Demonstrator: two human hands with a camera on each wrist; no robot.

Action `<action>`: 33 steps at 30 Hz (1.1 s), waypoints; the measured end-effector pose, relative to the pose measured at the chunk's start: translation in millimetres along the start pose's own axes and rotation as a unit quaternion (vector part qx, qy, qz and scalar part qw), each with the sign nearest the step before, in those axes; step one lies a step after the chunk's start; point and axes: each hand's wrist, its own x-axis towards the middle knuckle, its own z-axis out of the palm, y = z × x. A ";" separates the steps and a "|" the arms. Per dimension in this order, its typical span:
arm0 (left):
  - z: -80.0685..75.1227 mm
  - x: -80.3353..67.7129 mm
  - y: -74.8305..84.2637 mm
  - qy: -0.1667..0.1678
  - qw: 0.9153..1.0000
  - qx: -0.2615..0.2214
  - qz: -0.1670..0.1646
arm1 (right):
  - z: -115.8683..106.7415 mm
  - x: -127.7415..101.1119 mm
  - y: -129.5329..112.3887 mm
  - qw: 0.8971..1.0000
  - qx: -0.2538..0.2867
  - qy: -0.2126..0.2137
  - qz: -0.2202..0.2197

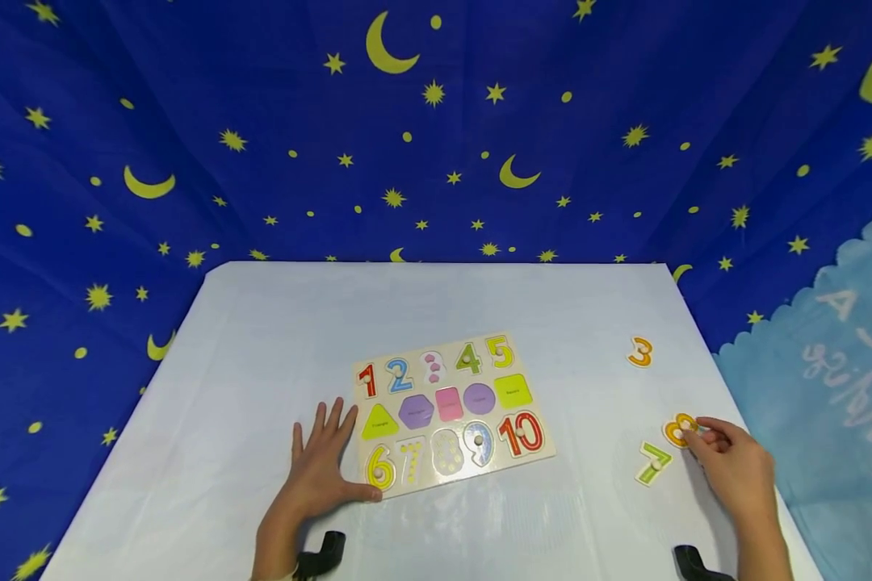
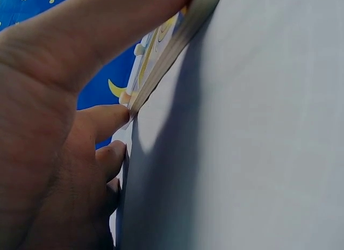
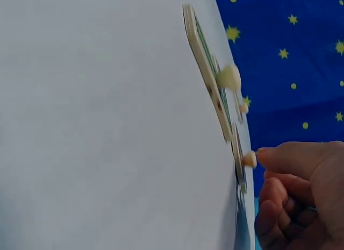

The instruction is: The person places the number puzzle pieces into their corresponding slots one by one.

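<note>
The wooden number puzzle board [image 1: 421, 436] lies on the table, turned slightly. My left hand [image 1: 320, 472] rests at its left side with fingers spread; the thumb touches the lower left corner and other fingertips reach the left edge. In the left wrist view, fingers [image 2: 110, 121] meet the board's edge. At the table's right, my right hand [image 1: 737, 468] pinches the orange number 8 piece [image 1: 674, 432] by its knob [image 3: 250, 159] with thumb and index finger. The green number 7 piece [image 1: 652, 464] lies just left of that hand, and the orange number 3 piece [image 1: 640, 352] lies farther back.
The board's slots for 3, 7 and 8 show printed dots and shapes; the other numbers sit in place. Black curved objects [image 1: 323, 555] show near both wrists. A blue starry cloth [image 1: 450, 129] hangs behind the white table [image 1: 276, 323].
</note>
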 end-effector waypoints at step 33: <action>-2.7 1.5 1.7 -0.018 1.000 -0.003 -0.011 | 5.4 8.4 3.8 0.999 -0.001 -0.032 -0.028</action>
